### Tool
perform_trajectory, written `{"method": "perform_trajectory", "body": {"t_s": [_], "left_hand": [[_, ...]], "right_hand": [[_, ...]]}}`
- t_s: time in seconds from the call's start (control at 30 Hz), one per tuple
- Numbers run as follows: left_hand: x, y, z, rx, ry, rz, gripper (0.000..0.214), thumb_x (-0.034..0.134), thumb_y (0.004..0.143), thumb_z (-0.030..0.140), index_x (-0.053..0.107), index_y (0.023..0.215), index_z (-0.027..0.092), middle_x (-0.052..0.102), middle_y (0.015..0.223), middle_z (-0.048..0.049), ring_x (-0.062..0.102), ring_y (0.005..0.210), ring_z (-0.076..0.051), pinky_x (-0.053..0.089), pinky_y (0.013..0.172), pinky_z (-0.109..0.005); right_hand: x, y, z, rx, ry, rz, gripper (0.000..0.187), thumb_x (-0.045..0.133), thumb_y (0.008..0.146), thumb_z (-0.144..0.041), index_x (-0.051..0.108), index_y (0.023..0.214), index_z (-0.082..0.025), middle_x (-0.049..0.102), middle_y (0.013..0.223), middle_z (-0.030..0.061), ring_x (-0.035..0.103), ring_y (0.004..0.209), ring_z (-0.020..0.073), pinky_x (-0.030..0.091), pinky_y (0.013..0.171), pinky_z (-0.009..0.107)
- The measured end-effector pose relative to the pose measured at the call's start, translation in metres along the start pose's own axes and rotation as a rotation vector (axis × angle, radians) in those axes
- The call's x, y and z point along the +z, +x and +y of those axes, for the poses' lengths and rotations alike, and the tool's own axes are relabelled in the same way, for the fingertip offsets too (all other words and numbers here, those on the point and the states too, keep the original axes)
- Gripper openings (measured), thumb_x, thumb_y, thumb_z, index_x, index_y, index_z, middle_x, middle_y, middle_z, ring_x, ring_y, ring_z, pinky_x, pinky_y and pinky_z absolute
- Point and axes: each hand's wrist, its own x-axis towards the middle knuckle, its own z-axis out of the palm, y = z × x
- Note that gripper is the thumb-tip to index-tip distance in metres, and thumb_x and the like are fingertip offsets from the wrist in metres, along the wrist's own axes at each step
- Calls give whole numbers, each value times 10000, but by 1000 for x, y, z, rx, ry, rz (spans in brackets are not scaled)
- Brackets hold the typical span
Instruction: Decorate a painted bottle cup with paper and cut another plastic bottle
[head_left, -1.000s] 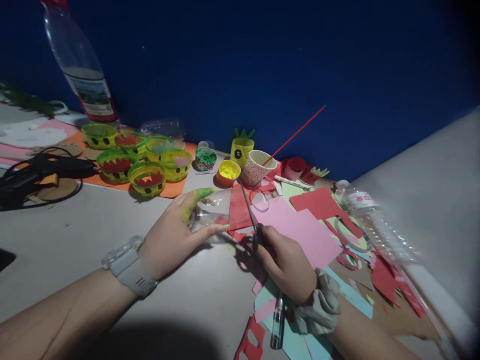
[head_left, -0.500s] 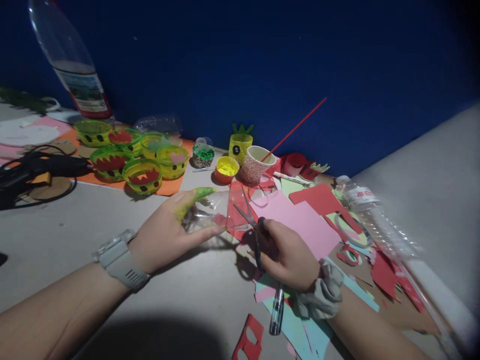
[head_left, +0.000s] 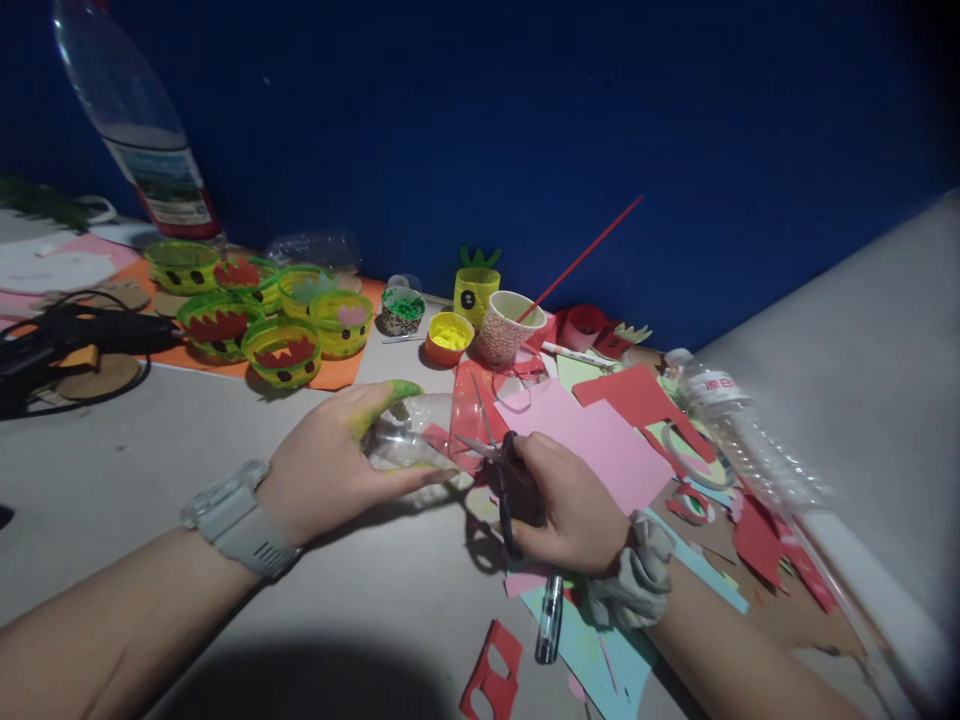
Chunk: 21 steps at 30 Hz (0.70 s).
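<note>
My left hand (head_left: 345,450), its thumb and index finger stained green and yellow, is closed round a clear piece of plastic bottle (head_left: 412,440). The piece lies on its side, its cut end facing right. My right hand (head_left: 570,500) has its fingers through the dark handles of a pair of scissors (head_left: 487,452). The blades are spread apart at the right edge of the plastic. Whether they touch the plastic I cannot tell. Pink paper (head_left: 615,450) and red scraps lie behind and beside the scissors.
Several yellow-green painted rings (head_left: 281,352) stand on orange paper at the left, near a black glue gun (head_left: 67,340). Cups of yellow paint (head_left: 450,332) and green paint (head_left: 403,310) sit ahead, beside a patterned cup (head_left: 506,335) holding a red stick. A clear bottle (head_left: 750,440) lies at right.
The scissors and my right hand have shifted slightly left and tilted, with the blades still apart. The bottle piece has turned a little in my left hand.
</note>
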Motion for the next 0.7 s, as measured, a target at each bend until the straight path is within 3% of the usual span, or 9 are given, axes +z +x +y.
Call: {"method": "perform_trajectory", "body": {"t_s": [0.27, 0.7], "left_hand": [[-2, 1, 2, -2, -17, -17, 631, 647, 662, 593, 553, 1142, 194, 662, 1037, -61, 612, 927, -240, 473, 819, -340], [0, -1, 2, -38, 53, 13, 593, 611, 690, 615, 542, 1107, 198, 662, 929, -63, 615, 846, -241, 472, 745, -350]], "right_hand": [[2, -2, 5, -91, -6, 102, 245, 517, 746, -410, 380, 739, -208, 372, 634, -23, 352, 556, 145, 304, 517, 257], [3, -4, -13, -1, 33, 112, 283, 482, 790, -348, 259, 665, -224, 305, 577, -52, 294, 505, 119, 259, 490, 243]]}}
